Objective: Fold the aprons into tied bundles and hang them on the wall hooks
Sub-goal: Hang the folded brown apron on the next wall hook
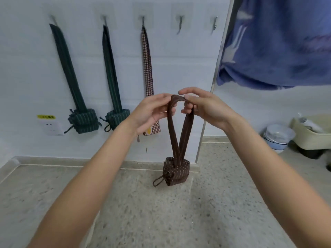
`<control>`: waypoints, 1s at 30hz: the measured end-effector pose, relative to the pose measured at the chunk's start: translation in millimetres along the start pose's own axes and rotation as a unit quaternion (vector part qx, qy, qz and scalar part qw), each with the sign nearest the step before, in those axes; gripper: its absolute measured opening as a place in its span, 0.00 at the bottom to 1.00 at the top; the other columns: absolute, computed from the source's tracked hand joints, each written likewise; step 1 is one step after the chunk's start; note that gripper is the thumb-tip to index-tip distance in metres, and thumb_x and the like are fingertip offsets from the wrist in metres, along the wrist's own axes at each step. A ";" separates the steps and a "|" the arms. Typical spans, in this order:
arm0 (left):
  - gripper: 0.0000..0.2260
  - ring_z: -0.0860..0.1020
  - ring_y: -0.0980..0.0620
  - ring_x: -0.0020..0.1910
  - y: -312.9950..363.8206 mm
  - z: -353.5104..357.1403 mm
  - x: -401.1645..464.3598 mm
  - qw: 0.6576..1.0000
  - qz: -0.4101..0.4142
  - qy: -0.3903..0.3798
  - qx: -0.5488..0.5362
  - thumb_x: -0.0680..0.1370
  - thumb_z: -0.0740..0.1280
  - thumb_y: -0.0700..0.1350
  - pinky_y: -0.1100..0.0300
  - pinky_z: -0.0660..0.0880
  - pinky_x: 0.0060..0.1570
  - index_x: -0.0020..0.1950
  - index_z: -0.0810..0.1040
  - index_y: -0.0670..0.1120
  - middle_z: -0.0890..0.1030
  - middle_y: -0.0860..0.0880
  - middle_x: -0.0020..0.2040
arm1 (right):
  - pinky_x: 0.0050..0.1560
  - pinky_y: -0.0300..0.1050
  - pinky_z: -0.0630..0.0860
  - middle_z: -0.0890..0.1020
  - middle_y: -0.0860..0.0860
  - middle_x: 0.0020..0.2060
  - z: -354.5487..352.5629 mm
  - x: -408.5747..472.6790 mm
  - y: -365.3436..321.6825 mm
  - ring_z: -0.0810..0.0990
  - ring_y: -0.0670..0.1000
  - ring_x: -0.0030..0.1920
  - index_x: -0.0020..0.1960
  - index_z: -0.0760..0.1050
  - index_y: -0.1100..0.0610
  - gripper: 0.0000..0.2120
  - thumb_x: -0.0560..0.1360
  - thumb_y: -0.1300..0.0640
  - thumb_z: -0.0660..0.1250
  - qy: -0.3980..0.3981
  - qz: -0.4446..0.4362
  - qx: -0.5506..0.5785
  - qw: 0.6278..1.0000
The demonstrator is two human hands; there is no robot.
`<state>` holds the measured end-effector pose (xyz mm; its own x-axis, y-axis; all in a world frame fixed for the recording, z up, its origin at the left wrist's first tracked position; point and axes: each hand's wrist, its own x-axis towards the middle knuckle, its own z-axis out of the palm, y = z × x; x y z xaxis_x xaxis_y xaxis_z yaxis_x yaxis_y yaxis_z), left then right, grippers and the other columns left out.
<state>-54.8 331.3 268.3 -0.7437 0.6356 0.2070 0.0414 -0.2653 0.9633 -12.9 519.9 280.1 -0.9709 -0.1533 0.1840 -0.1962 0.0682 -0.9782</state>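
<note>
Left hand (152,111) and right hand (202,108) pinch, with curled fingers, the top of the neck loop (180,122) of a brown striped apron bundle (176,172), which hangs in the air before the wall. Behind, 2 green striped bundles (83,122) (117,119) and 1 checked apron (148,68) hang on hooks; 2 hooks (180,24) (215,24) are bare.
</note>
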 end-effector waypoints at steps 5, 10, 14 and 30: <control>0.05 0.74 0.57 0.34 12.9 10.0 34.8 0.993 0.043 -0.002 0.111 0.77 0.64 0.41 0.65 0.73 0.37 0.51 0.78 0.45 0.77 0.54 0.36 | 0.51 0.45 0.76 0.73 0.52 0.37 -22.6 20.3 -8.2 0.73 0.49 0.39 0.55 0.72 0.53 0.15 0.72 0.67 0.66 0.013 -0.036 0.014 0.999; 0.05 0.78 0.55 0.37 32.1 5.1 67.7 0.992 0.071 0.007 0.101 0.78 0.64 0.41 0.58 0.78 0.45 0.49 0.80 0.45 0.80 0.52 0.38 | 0.52 0.48 0.78 0.80 0.56 0.41 -32.8 40.5 -26.0 0.81 0.53 0.44 0.44 0.73 0.55 0.09 0.72 0.67 0.68 0.140 -0.150 -0.138 0.969; 0.05 0.79 0.58 0.39 46.4 10.5 92.7 0.987 0.100 0.021 0.126 0.78 0.63 0.40 0.61 0.77 0.46 0.50 0.79 0.46 0.81 0.56 0.37 | 0.44 0.38 0.75 0.82 0.50 0.39 -49.4 59.0 -47.8 0.81 0.51 0.43 0.40 0.76 0.52 0.08 0.71 0.64 0.71 0.210 -0.201 -0.195 0.937; 0.02 0.77 0.63 0.35 92.9 -16.6 169.9 0.896 0.266 0.263 0.238 0.76 0.68 0.43 0.66 0.72 0.38 0.45 0.80 0.46 0.81 0.52 0.38 | 0.37 0.37 0.74 0.80 0.43 0.32 -49.7 149.4 -92.2 0.77 0.42 0.33 0.38 0.76 0.52 0.03 0.69 0.58 0.70 0.356 -0.308 -0.312 0.825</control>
<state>-188.4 402.6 390.1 -0.7414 0.0474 0.6694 0.6698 -0.0095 0.7425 -146.7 539.6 402.6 -0.4512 0.2542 0.8554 -0.5007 0.7213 -0.4785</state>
